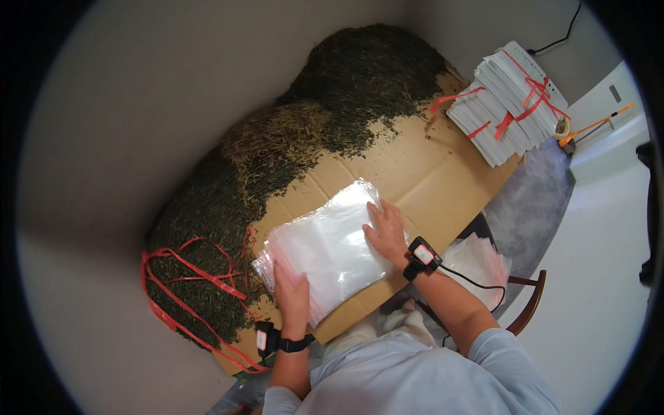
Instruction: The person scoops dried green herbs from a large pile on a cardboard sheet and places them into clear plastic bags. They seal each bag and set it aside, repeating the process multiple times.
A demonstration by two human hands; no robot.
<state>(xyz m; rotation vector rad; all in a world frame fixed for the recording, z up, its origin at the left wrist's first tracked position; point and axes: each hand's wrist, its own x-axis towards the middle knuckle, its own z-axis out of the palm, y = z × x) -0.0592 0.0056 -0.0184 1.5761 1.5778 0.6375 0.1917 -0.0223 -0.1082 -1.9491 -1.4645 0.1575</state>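
Note:
A stack of clear plastic bags with pink edges lies on a cardboard sheet in front of me. My left hand grips the near left edge of the stack, its thumb on top and the other fingers mostly hidden. On the right end of the bags rests my right hand, its fingers spread over the glossy plastic. Beyond the bags, dark dried plant matter is heaped against the wall, with a browner patch in its middle.
Loose red plastic ribbon trails over the heap's left end. At the far right stands a pile of white flat sheets with red ribbon, beside a tape roll. More bags lie on a chair to my right.

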